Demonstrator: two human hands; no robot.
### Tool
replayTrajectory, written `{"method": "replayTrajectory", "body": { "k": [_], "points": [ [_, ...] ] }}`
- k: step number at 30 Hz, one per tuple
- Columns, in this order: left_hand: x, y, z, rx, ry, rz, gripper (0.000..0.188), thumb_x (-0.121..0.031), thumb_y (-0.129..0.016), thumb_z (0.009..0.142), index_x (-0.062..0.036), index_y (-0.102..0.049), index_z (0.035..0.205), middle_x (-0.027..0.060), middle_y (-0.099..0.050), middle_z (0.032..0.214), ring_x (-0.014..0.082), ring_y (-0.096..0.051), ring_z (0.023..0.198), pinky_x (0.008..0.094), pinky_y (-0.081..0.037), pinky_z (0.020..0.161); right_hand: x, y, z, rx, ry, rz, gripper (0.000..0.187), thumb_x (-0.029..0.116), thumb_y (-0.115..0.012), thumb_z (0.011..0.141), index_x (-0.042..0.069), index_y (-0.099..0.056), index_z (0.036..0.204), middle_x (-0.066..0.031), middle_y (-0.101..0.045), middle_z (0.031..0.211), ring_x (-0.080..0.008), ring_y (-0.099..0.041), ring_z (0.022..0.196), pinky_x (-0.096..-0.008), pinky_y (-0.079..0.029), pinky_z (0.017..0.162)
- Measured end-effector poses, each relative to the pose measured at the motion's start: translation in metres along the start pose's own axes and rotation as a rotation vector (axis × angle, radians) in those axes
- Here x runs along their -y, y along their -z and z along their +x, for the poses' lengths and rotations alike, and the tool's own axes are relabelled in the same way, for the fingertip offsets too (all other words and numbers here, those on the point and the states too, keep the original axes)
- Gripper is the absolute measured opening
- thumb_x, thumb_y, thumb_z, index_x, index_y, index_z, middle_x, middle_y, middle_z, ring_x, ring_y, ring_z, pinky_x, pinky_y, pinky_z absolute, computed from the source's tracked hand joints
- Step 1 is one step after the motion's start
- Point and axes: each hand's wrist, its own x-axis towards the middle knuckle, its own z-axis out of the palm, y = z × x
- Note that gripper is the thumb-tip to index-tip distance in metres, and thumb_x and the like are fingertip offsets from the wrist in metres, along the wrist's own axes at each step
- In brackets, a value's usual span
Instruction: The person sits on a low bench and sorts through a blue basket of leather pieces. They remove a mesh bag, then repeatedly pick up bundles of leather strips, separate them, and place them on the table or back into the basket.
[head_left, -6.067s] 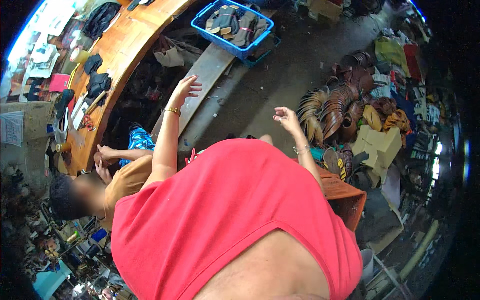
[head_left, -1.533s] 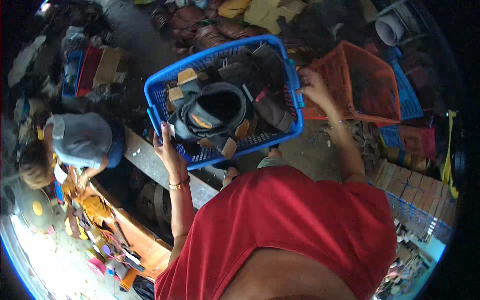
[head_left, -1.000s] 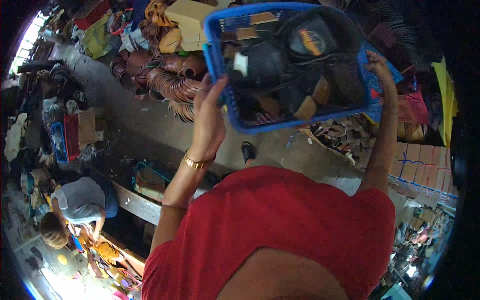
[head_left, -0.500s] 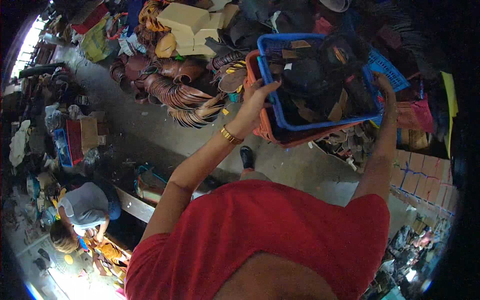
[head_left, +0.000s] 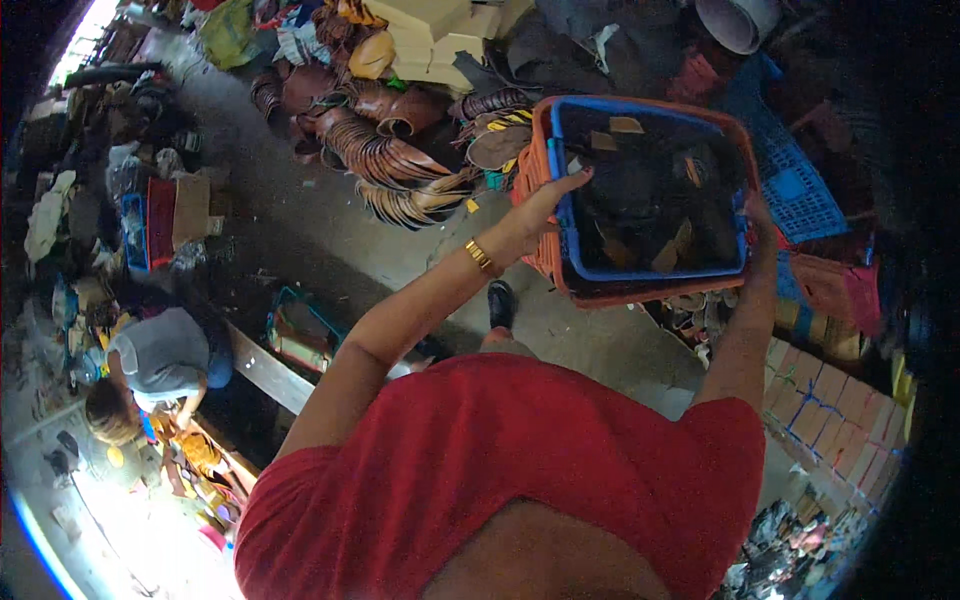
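Note:
A blue plastic crate (head_left: 650, 276) sits nested in a stack of orange crates (head_left: 537, 170), whose rims show around it. Dark material and a few brown scraps (head_left: 627, 125) lie inside the blue crate. My left hand (head_left: 545, 210) grips the blue crate's left rim, fingers curled over the edge. On the opposite side, my right hand (head_left: 760, 222) is closed at the crate's right rim, its fingers partly hidden in shadow.
Stacked curved brown pieces (head_left: 372, 145) lie on the floor beyond the crates, with pale yellow blocks (head_left: 435, 55) behind. Another blue crate (head_left: 800, 190) leans at right, near tied tan bundles (head_left: 815, 385). A person in grey (head_left: 165, 350) works at lower left.
The blue crate has gone from raised and offset to sitting lower within the orange stack. Both hands have stayed at its rim, and my view has shifted.

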Motion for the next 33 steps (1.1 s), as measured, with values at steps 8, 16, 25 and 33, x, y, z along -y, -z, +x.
{"method": "replayTrajectory", "body": {
  "k": [8,16,25,33],
  "points": [
    [0.029,-0.022,0.04,-0.07,0.115,-0.04,0.061,-0.053,-0.057,0.087,-0.0123,-0.05,0.132,0.0041,-0.053,0.133,0.0207,-0.045,0.127,0.046,-0.028,0.107,-0.006,-0.019,0.015,-0.038,0.032,0.011,0.039,0.027,-0.063,0.087,0.004,-0.061,0.119,-0.0078,-0.063,0.109,-0.0205,-0.059,0.097,-0.0358,-0.046,0.09],
    [0.031,-0.037,0.043,0.142,0.044,-0.112,0.073,-0.051,-0.062,0.084,-0.0066,-0.042,0.138,0.0092,-0.049,0.138,0.0245,-0.04,0.132,0.0478,-0.021,0.111,-0.013,-0.032,0.003,-0.07,0.051,0.034,0.037,0.023,-0.062,0.088,0.004,-0.061,0.12,-0.0093,-0.063,0.112,-0.0225,-0.059,0.101,-0.0362,-0.045,0.092],
    [0.018,-0.037,0.005,0.176,0.058,-0.08,0.072,-0.045,-0.057,0.091,-0.0045,-0.03,0.145,0.0197,-0.043,0.141,0.0272,-0.037,0.134,0.0472,-0.025,0.11,-0.016,-0.05,-0.005,-0.132,0.102,0.044,0.036,0.019,-0.062,0.088,0.004,-0.062,0.12,-0.011,-0.063,0.115,-0.0249,-0.059,0.105,-0.0366,-0.044,0.094],
    [0.097,0.067,-0.069,-0.058,-0.111,-0.167,0.054,-0.04,-0.041,0.098,-0.0098,-0.037,0.142,0.012,-0.054,0.132,0.0246,-0.05,0.12,0.0385,-0.04,0.098,0.082,-0.088,-0.014,-0.455,0.21,-0.459,0.032,0.008,-0.061,0.086,0.002,-0.063,0.118,-0.012,-0.063,0.115,-0.0241,-0.058,0.106,-0.0358,-0.045,0.094]
  ]
}}
